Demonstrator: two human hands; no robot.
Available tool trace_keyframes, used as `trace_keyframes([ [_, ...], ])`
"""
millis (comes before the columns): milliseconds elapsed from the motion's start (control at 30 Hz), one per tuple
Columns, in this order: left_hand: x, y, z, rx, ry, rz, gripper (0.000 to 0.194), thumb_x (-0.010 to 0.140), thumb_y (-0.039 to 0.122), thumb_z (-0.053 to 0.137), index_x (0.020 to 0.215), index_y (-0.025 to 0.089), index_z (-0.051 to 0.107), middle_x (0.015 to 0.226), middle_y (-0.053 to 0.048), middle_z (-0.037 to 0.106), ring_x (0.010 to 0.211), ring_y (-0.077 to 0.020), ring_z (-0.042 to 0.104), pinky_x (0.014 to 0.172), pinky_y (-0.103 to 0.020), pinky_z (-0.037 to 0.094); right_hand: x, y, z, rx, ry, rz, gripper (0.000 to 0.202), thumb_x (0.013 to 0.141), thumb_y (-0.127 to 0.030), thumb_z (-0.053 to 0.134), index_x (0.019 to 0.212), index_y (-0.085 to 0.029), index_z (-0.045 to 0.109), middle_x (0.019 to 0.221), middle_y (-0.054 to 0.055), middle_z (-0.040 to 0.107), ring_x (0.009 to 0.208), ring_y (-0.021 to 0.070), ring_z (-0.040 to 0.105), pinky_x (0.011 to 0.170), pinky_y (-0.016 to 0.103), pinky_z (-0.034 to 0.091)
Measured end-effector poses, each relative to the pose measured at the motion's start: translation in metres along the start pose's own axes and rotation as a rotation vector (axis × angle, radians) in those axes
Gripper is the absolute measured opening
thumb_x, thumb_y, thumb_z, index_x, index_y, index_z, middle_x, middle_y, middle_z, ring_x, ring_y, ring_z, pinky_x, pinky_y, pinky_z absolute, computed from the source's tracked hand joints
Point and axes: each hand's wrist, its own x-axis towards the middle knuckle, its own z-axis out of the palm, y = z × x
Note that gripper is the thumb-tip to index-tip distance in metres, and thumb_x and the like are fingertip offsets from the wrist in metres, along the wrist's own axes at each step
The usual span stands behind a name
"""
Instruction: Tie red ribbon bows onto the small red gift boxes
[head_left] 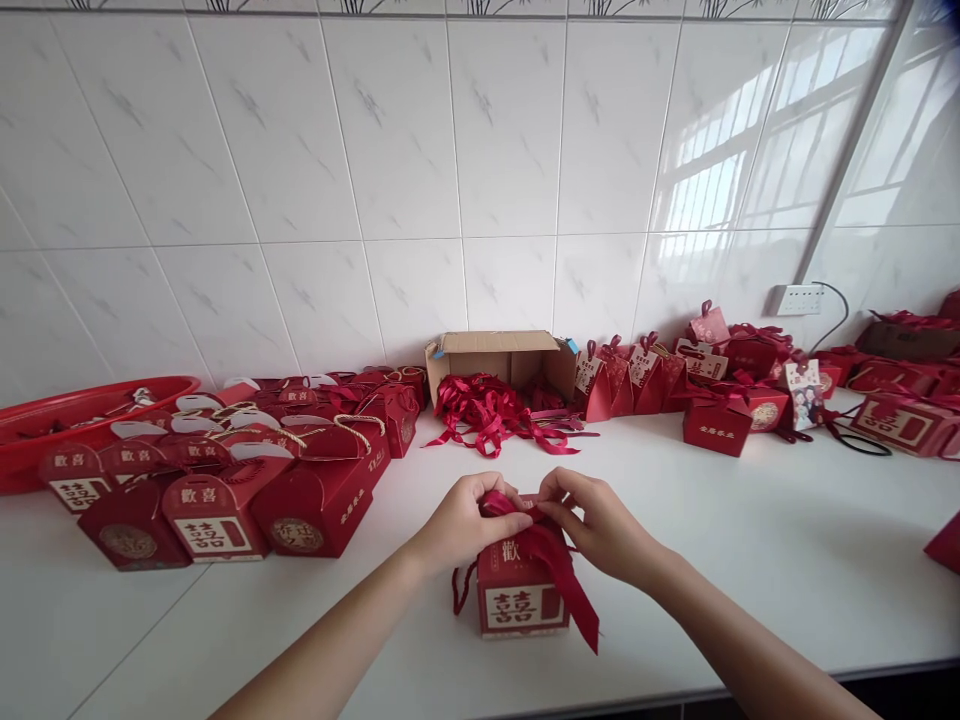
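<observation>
A small red gift box (pixel 491 570) with a cream label and dark red characters stands upright on the white tabletop in front of me. Across its top runs a dark red ribbon (pixel 566 575), one tail hanging down over the front right. My left hand (pixel 480 520) is closed on the ribbon at the top left of the box. Opposite it, my right hand (pixel 589 515) pinches the ribbon near the top right, its fingertips almost meeting the left ones. A dark red cord (pixel 463 588) loops out at the box's left side.
Several red gift boxes (pixel 217 515) with rope handles crowd the left, before a red basin (pixel 176 386). At the wall, a cardboard box (pixel 499 343) lies on its side, red ribbons (pixel 487 405) spilling out. More ribboned boxes (pixel 716 425) line the right, below a wall socket (pixel 797 299).
</observation>
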Motion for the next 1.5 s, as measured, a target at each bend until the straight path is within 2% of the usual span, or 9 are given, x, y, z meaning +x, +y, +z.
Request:
trace_keyframes([
  [100, 0.0, -0.002, 0.0, -0.02, 0.004, 0.03, 0.023, 0.069, 0.037, 0.07, 0.077, 0.017, 0.062, 0.094, -0.006, 0.067, 0.089, -0.0214, 0.061, 0.077, -0.032, 0.048, -0.001, 0.003, 0.001, 0.014, 0.005, -0.008, 0.013, 0.089, -0.026, 0.044, 0.08, -0.019, 0.05, 0.075, 0.001, 0.059, 0.067, 0.0122, 0.054, 0.06, 0.025, 0.047],
  [233, 0.001, -0.006, 0.003, -0.051, 0.046, 0.018, 0.028, 0.076, 0.044, 0.063, 0.072, 0.016, 0.06, 0.089, -0.005, 0.066, 0.087, -0.0207, 0.061, 0.078, -0.031, 0.047, -0.002, 0.004, 0.001, 0.022, 0.01, -0.014, 0.013, 0.089, -0.026, 0.044, 0.08, -0.019, 0.051, 0.074, 0.0, 0.058, 0.066, 0.0116, 0.054, 0.059, 0.024, 0.048],
  [400, 0.003, -0.013, 0.009, -0.137, 0.092, -0.011, 0.03, 0.074, 0.044, 0.064, 0.069, 0.016, 0.055, 0.079, -0.003, 0.064, 0.082, -0.0191, 0.061, 0.073, -0.03, 0.047, -0.001, 0.005, 0.001, 0.004, 0.026, -0.02, 0.009, 0.087, -0.02, 0.046, 0.08, -0.019, 0.052, 0.075, 0.0, 0.059, 0.067, 0.0116, 0.054, 0.059, 0.024, 0.047],
  [633, 0.001, -0.014, 0.007, -0.13, 0.066, 0.005, 0.025, 0.071, 0.035, 0.07, 0.064, 0.015, 0.057, 0.089, -0.006, 0.066, 0.091, -0.0218, 0.061, 0.077, -0.031, 0.047, -0.005, 0.009, -0.004, -0.064, 0.053, -0.006, 0.011, 0.086, -0.018, 0.046, 0.076, -0.019, 0.052, 0.074, 0.001, 0.059, 0.066, 0.0124, 0.054, 0.057, 0.024, 0.045],
  [833, 0.002, -0.013, 0.006, -0.096, 0.085, -0.028, 0.022, 0.067, 0.032, 0.072, 0.073, 0.015, 0.06, 0.094, -0.007, 0.066, 0.087, -0.0211, 0.062, 0.075, -0.031, 0.048, -0.008, 0.011, -0.01, -0.119, 0.072, -0.027, 0.01, 0.088, -0.02, 0.045, 0.08, -0.02, 0.052, 0.076, 0.001, 0.059, 0.069, 0.0128, 0.054, 0.06, 0.025, 0.045],
  [1000, 0.001, -0.018, 0.008, -0.081, 0.114, 0.014, 0.026, 0.067, 0.035, 0.072, 0.073, 0.015, 0.056, 0.087, -0.006, 0.066, 0.085, -0.0215, 0.062, 0.073, -0.032, 0.048, -0.03, -0.01, -0.016, -0.267, 0.234, -0.123, 0.013, 0.088, -0.026, 0.049, 0.077, -0.02, 0.05, 0.077, 0.002, 0.052, 0.069, 0.0132, 0.049, 0.062, 0.027, 0.043],
  [1133, -0.001, -0.019, 0.01, -0.006, 0.15, 0.043, 0.024, 0.068, 0.035, 0.071, 0.075, 0.016, 0.058, 0.087, -0.006, 0.067, 0.093, -0.0232, 0.061, 0.078, -0.032, 0.047, -0.054, -0.028, 0.001, -0.503, 0.219, -0.163, 0.018, 0.082, -0.032, 0.06, 0.068, -0.021, 0.058, 0.075, 0.003, 0.052, 0.07, 0.0164, 0.047, 0.063, 0.03, 0.038],
  [1233, -0.001, -0.019, 0.012, 0.04, 0.187, 0.081, 0.02, 0.069, 0.033, 0.07, 0.075, 0.016, 0.06, 0.092, -0.006, 0.067, 0.093, -0.0218, 0.061, 0.08, -0.031, 0.046, -0.064, -0.031, 0.023, -0.669, 0.308, -0.095, 0.018, 0.081, -0.029, 0.06, 0.065, -0.021, 0.061, 0.078, 0.004, 0.056, 0.072, 0.0187, 0.046, 0.067, 0.034, 0.035],
  [1500, -0.001, -0.017, 0.012, 0.052, 0.202, 0.089, 0.016, 0.068, 0.03, 0.07, 0.073, 0.017, 0.063, 0.095, -0.007, 0.068, 0.098, -0.0224, 0.061, 0.084, -0.032, 0.046, -0.072, -0.034, 0.063, -0.559, 0.526, 0.077, 0.013, 0.081, -0.026, 0.058, 0.069, -0.025, 0.063, 0.083, 0.004, 0.054, 0.077, 0.0198, 0.047, 0.071, 0.035, 0.03],
])
